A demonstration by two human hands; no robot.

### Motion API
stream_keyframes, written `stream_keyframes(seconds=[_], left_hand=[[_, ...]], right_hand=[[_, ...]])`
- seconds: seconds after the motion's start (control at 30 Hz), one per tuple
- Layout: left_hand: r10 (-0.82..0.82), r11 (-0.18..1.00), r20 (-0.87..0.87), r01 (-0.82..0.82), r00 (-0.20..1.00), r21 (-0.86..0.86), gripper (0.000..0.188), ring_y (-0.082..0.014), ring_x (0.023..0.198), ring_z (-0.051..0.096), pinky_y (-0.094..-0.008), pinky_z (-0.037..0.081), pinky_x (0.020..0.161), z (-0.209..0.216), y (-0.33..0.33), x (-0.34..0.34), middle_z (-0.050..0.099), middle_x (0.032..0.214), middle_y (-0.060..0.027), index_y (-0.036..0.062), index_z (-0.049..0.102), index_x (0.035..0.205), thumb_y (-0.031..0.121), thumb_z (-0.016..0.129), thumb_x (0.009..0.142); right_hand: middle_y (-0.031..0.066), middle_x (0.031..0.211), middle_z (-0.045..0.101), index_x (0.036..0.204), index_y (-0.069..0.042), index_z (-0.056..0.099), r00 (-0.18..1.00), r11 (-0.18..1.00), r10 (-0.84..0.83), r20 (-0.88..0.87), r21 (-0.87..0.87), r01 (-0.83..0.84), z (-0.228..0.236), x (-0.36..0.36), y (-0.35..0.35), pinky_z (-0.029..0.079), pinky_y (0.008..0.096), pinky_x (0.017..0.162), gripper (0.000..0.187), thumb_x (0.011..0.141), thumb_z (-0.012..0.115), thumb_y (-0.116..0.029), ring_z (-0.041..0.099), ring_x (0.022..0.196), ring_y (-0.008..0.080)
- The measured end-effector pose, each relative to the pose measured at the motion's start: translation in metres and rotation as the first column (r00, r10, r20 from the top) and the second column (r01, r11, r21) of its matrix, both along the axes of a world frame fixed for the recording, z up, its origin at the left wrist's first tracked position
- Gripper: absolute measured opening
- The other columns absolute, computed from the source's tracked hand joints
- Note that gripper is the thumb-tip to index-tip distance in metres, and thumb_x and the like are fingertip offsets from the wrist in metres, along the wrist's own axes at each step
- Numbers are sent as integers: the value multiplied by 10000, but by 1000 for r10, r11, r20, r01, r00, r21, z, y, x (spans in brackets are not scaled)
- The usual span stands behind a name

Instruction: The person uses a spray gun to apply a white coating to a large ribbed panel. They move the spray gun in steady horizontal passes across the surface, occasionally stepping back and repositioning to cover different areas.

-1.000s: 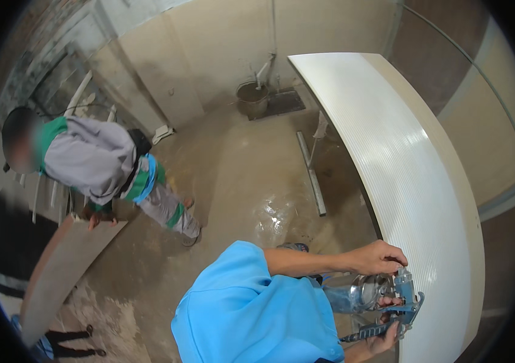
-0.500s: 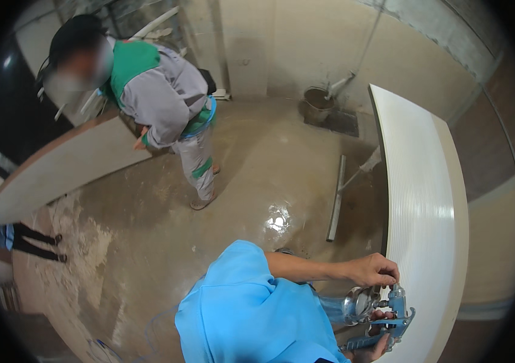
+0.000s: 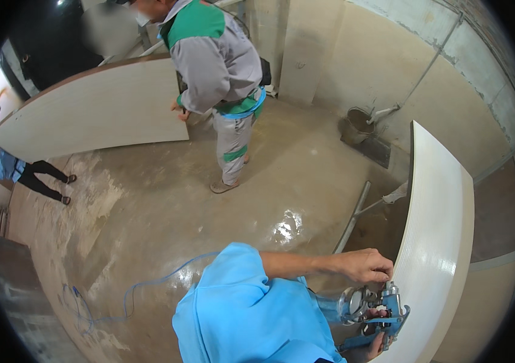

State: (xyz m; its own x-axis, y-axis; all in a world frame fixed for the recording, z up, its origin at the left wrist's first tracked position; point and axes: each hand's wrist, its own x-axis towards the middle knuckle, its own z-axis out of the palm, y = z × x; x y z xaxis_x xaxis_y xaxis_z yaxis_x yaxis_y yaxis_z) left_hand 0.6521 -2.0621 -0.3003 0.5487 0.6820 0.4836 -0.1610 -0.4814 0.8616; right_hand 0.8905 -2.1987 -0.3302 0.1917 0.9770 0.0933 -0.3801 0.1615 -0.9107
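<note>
A blue and silver spray gun (image 3: 394,302) with a clear, metal-rimmed cup (image 3: 354,304) is between my hands, close over a glossy, pale, finely ribbed panel (image 3: 433,199). My right hand (image 3: 376,346) wraps round the gun's handle from below; the gun and its cup hide part of the fingers. From the upper side, my left hand (image 3: 363,266) reaches across with bent fingers pinched at the silver fitting on the gun's end. My blue sleeve and body hide the area below the left forearm.
A co-worker in grey and green (image 3: 215,66) grips one end of a large pale board (image 3: 106,109); a person in blue (image 3: 9,163) stands at its far end. A blue hose (image 3: 136,287) snakes over the wet floor. Beyond are a bucket (image 3: 357,126) and a metal bar (image 3: 352,218).
The view has shifted, bringing more of the hose and board into sight. The board's near end looks raised in the co-worker's hands. My hands stay on the spray gun.
</note>
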Motion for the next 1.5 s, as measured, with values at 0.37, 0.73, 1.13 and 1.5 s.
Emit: stream_keyframes(seconds=[0.37, 0.73, 1.13, 1.5], left_hand=[[143, 950, -60, -119, 988, 289, 189, -354, 841, 632, -462, 503, 755, 51, -71, -47, 643, 886, -164, 19, 593, 992, 206, 564, 981], [337, 938, -18, -338, 941, -73, 135, -201, 815, 660, -330, 520, 752, 105, -151, -84, 689, 919, -94, 15, 625, 1069, 123, 561, 1018], [500, 777, 60, -478, 864, 410, 230, -249, 783, 672, -349, 528, 673, 104, -242, -154, 714, 905, -100, 7, 693, 1051, -31, 727, 827], [482, 634, 82, -411, 873, 656, 354, -244, 815, 677, -334, 568, 683, 88, -358, -185, 707, 949, -94, 10, 694, 1022, 1, 771, 677]], right_hand=[[165, 1274, 596, 1413, 9, 481, 981, 986, 168, -94, 19, -167, 27, -13, -30, 461, 489, 1016, 669, 899, 675, -373, 596, 1146, 323], [266, 1160, 657, 1484, -18, 356, 696, 873, 479, -534, 371, -317, 62, -74, -65, 524, 621, 892, 767, 838, 666, -290, 674, 1012, 463], [238, 1248, 629, 1546, -120, 358, 406, 519, 844, -350, 723, -456, -4, -163, -95, 521, 594, 917, 712, 940, 661, -335, 649, 1106, 419], [290, 1167, 659, 1525, -63, 344, 458, 558, 782, -423, 803, -211, -54, -204, -210, 605, 604, 740, 795, 915, 738, -387, 698, 961, 445]])
